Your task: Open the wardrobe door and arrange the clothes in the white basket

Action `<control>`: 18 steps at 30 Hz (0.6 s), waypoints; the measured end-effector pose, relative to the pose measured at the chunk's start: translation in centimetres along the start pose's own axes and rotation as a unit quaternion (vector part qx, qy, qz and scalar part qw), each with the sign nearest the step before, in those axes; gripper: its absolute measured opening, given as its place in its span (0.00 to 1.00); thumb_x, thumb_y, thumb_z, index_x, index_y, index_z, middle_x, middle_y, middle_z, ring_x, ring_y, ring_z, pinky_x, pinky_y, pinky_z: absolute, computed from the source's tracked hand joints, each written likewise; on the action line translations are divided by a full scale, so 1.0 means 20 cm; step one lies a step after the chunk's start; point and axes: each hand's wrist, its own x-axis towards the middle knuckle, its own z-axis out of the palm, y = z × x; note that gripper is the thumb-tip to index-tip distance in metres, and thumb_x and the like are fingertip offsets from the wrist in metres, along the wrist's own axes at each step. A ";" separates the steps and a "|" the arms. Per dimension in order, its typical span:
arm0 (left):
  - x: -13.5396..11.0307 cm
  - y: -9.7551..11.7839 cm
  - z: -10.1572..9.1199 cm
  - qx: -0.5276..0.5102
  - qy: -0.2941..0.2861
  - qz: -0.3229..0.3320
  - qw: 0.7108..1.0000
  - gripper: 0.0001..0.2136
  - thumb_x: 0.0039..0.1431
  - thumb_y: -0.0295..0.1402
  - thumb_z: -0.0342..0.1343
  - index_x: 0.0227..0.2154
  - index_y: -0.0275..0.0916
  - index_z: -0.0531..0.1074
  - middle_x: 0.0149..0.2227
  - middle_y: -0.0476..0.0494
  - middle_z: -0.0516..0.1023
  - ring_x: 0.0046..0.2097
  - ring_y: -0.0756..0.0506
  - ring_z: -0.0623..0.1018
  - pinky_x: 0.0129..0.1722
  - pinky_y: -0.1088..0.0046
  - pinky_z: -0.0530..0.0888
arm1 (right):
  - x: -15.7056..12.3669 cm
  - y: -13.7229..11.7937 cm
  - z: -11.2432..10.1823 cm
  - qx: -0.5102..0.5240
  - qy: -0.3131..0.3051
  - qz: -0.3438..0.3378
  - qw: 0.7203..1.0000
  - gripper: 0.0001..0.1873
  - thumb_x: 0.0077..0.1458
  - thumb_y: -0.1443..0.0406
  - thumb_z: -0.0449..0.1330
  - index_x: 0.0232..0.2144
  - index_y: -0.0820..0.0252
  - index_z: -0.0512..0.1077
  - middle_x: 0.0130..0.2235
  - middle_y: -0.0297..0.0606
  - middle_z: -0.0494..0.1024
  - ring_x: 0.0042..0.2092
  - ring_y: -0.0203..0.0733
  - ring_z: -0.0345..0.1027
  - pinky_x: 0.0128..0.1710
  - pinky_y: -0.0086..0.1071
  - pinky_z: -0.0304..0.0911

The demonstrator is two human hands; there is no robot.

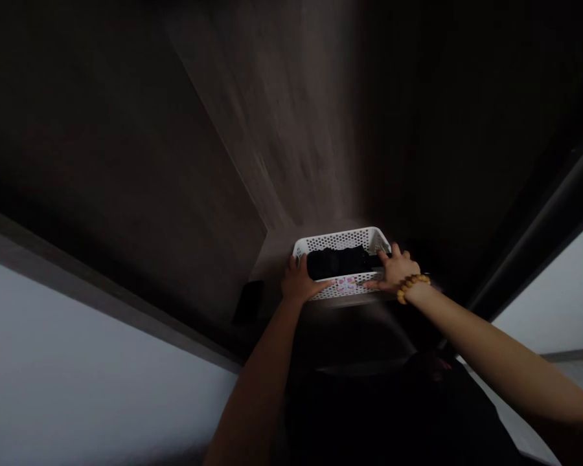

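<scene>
A white perforated plastic basket [337,237] stands on a dark wooden shelf, between my two hands. Black folded cloth [337,262] fills much of it, and a pink-and-white label [346,283] marks its front wall. My left hand [300,279] grips the basket's left end, thumb along the front and fingers at the rim. At the other end my right hand [397,268], wearing a yellow beaded bracelet [412,286] at the wrist, is closed about the right front corner. Its fingers reach over the rim beside the cloth.
Dark wooden panels [126,149] enclose the space at left, back and right. A small black flat object [249,301] lies left of the basket, too dark to name. Pale walls [78,362] show outside the cabinet.
</scene>
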 end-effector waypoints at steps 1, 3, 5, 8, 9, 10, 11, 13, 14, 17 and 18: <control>0.02 0.00 0.00 0.003 0.002 0.004 1.000 0.61 0.46 0.69 0.63 0.76 0.43 0.46 0.79 0.30 0.44 0.76 0.24 0.55 0.69 0.49 0.64 | 0.05 -0.01 0.02 0.011 0.000 -0.001 1.000 0.61 0.42 0.30 0.66 0.71 0.49 0.61 0.71 0.55 0.55 0.62 0.67 0.65 0.56 0.52 0.68; 0.09 -0.01 0.00 0.013 0.005 0.009 1.000 0.60 0.46 0.68 0.64 0.76 0.43 0.47 0.78 0.28 0.45 0.75 0.25 0.56 0.70 0.49 0.63 | 0.16 -0.04 0.05 0.030 0.000 -0.003 1.000 0.58 0.42 0.30 0.67 0.69 0.49 0.64 0.70 0.54 0.58 0.61 0.65 0.68 0.57 0.51 0.69; 0.16 -0.02 0.00 0.018 0.007 0.004 1.000 0.61 0.46 0.69 0.63 0.76 0.42 0.48 0.78 0.27 0.45 0.75 0.25 0.56 0.70 0.50 0.63 | 0.28 -0.07 0.06 0.049 0.010 -0.005 0.999 0.56 0.42 0.33 0.69 0.68 0.49 0.66 0.68 0.54 0.60 0.61 0.64 0.69 0.59 0.51 0.68; 0.29 -0.04 -0.01 0.012 0.004 -0.010 1.000 0.60 0.46 0.70 0.61 0.76 0.42 0.49 0.78 0.27 0.45 0.75 0.25 0.58 0.69 0.51 0.63 | 0.45 -0.10 0.09 0.073 0.048 -0.011 0.996 0.53 0.43 0.37 0.71 0.66 0.50 0.69 0.66 0.54 0.63 0.60 0.63 0.70 0.60 0.53 0.67; 0.33 -0.05 -0.01 0.009 0.002 -0.011 1.000 0.60 0.46 0.71 0.61 0.75 0.42 0.50 0.78 0.26 0.45 0.75 0.25 0.58 0.69 0.51 0.63 | 0.50 -0.11 0.09 0.078 0.060 -0.014 0.995 0.52 0.43 0.37 0.72 0.66 0.50 0.69 0.66 0.53 0.64 0.60 0.63 0.70 0.60 0.54 0.68; 0.38 -0.05 -0.02 0.008 0.002 -0.010 1.000 0.60 0.46 0.71 0.61 0.75 0.42 0.50 0.78 0.26 0.45 0.75 0.26 0.58 0.69 0.51 0.63 | 0.54 -0.12 0.09 0.079 0.064 -0.014 0.995 0.51 0.43 0.37 0.72 0.65 0.50 0.70 0.65 0.53 0.64 0.60 0.63 0.70 0.59 0.55 0.68; 0.43 -0.05 -0.02 0.007 0.003 -0.008 1.000 0.60 0.46 0.71 0.61 0.75 0.42 0.50 0.78 0.26 0.45 0.75 0.26 0.58 0.69 0.52 0.63 | 0.58 -0.13 0.09 0.078 0.061 -0.011 0.995 0.51 0.42 0.37 0.72 0.65 0.50 0.70 0.65 0.53 0.64 0.60 0.64 0.70 0.58 0.55 0.69; 0.52 -0.05 -0.03 0.009 0.009 -0.004 1.000 0.60 0.46 0.71 0.61 0.75 0.42 0.51 0.78 0.26 0.46 0.75 0.26 0.58 0.70 0.52 0.62 | 0.65 -0.16 0.07 0.069 0.047 -0.003 0.997 0.51 0.43 0.36 0.71 0.64 0.48 0.70 0.65 0.52 0.64 0.60 0.64 0.70 0.57 0.54 0.70; 0.57 -0.05 -0.03 0.010 0.014 -0.003 1.000 0.60 0.46 0.71 0.61 0.75 0.42 0.52 0.78 0.27 0.46 0.75 0.26 0.58 0.70 0.52 0.63 | 0.69 -0.17 0.05 0.062 0.041 0.001 0.997 0.50 0.44 0.35 0.70 0.64 0.48 0.71 0.65 0.52 0.64 0.61 0.64 0.69 0.57 0.52 0.70; 0.71 -0.04 -0.03 0.009 0.027 -0.001 1.000 0.59 0.47 0.72 0.59 0.75 0.41 0.54 0.78 0.26 0.48 0.74 0.25 0.60 0.70 0.52 0.63 | 0.80 -0.22 0.01 0.042 0.031 0.008 0.999 0.48 0.46 0.36 0.70 0.63 0.49 0.71 0.64 0.53 0.65 0.61 0.62 0.69 0.54 0.48 0.72; 0.75 -0.04 -0.02 0.008 0.030 0.001 1.000 0.59 0.47 0.73 0.58 0.75 0.40 0.54 0.77 0.26 0.48 0.74 0.25 0.60 0.70 0.52 0.63 | 0.84 -0.23 0.00 0.038 0.027 0.008 0.999 0.48 0.46 0.36 0.70 0.63 0.50 0.71 0.64 0.53 0.65 0.61 0.61 0.69 0.54 0.47 0.72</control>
